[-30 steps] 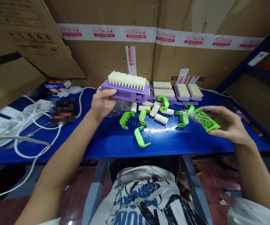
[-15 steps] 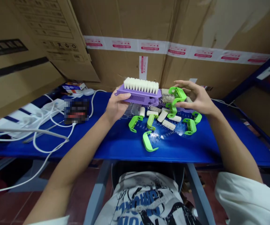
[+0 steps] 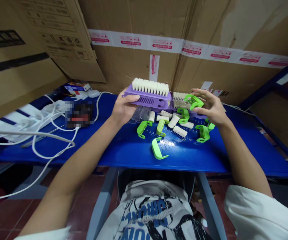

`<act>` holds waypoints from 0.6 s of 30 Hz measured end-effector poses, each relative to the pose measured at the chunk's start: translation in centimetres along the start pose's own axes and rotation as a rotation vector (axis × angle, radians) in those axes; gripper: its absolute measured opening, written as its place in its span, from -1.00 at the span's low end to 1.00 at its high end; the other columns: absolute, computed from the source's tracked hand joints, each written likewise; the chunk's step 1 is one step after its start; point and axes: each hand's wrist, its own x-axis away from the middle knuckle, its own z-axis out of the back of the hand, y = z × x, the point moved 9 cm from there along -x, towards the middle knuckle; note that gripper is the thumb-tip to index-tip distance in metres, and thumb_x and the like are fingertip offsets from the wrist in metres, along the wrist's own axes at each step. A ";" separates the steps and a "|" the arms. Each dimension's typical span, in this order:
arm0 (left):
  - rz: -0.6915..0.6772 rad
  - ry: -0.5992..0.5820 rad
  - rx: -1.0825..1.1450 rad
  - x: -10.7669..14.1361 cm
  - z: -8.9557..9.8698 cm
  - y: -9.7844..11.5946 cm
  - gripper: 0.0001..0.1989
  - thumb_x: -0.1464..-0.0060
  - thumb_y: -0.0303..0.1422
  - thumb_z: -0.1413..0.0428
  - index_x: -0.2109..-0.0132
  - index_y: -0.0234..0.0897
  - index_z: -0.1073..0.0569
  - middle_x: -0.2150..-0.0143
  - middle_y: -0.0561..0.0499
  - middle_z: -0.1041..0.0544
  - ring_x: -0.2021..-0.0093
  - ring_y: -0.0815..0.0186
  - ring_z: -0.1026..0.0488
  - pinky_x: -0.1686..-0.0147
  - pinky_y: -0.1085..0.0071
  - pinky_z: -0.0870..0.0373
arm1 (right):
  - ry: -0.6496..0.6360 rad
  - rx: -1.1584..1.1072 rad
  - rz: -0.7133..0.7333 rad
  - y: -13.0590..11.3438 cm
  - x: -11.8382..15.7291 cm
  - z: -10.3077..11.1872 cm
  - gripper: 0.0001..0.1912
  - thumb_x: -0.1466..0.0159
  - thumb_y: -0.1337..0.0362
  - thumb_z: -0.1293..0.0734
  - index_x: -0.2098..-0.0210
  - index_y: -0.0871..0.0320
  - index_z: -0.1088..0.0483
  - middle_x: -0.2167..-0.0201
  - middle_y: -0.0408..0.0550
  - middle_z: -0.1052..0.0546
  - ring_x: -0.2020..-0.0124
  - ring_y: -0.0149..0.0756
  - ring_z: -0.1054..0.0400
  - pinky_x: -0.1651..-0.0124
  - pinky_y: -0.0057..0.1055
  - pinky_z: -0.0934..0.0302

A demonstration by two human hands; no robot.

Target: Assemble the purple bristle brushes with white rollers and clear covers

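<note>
My left hand [image 3: 124,109] is closed around one end of a purple brush [image 3: 148,101], its white bristles facing up, above the table. In my right hand [image 3: 213,107], thumb and fingers pinch a bright green U-shaped plastic piece [image 3: 194,102]. Just left of it is another green U-shaped piece [image 3: 183,115]. Behind the piece in my right hand, a second brush [image 3: 179,100] with pale bristles is partly hidden. Below the hands lie several white cylindrical pieces [image 3: 180,131] and more green pieces [image 3: 158,149], among thin metal springs or wires too fine to make out.
Clear plastic pieces [image 3: 141,114] lie below the purple brush. To the left are white cables [image 3: 56,156], a power strip [image 3: 29,121], a blurred dark object [image 3: 80,113] and a small box [image 3: 77,88]. Cardboard [image 3: 134,20] walls the back of the blue table [image 3: 129,155].
My right hand has moved slightly right with its green piece, which now shows apart from the green piece on its left. My left hand still holds the purple brush; the view has shifted a little.
</note>
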 end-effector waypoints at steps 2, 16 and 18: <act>0.024 0.000 -0.006 0.3 -0.2 -0.6 -0.49 0.10 -0.25 -0.47 -0.02 -0.23 -0.60 -0.03 -0.17 -0.77 -0.39 -0.27 -0.64 -0.41 -0.13 -0.62 | 0.004 -0.015 -0.004 0.3 0.1 -1.0 -0.09 0.01 -0.02 -0.81 -0.31 -0.17 -0.62 -0.35 0.01 -0.68 -0.50 0.11 -0.51 -0.57 0.03 -0.42; 0.054 -0.013 -0.060 3.0 -3.6 -0.2 -0.42 0.12 -0.33 -0.50 -0.08 -0.16 -0.54 -0.08 -0.12 -0.73 -0.34 -0.21 -0.66 -0.31 -0.02 -0.66 | -0.136 -0.150 -0.003 -1.8 2.2 -7.3 0.04 -0.11 -0.14 -0.78 -0.48 0.00 -0.54 -0.46 0.05 -0.62 -0.49 0.16 -0.52 -0.67 0.22 -0.29; 0.048 -0.013 -0.054 3.3 -4.0 -0.4 -0.36 0.13 -0.33 -0.50 -0.14 -0.17 -0.53 -0.08 -0.11 -0.73 -0.32 -0.20 -0.68 -0.30 -0.03 -0.67 | -0.133 -0.191 0.024 -2.2 2.3 -7.8 0.02 -0.12 -0.13 -0.77 -0.47 0.02 -0.53 -0.47 0.07 -0.61 -0.51 0.15 -0.49 -0.68 0.21 -0.27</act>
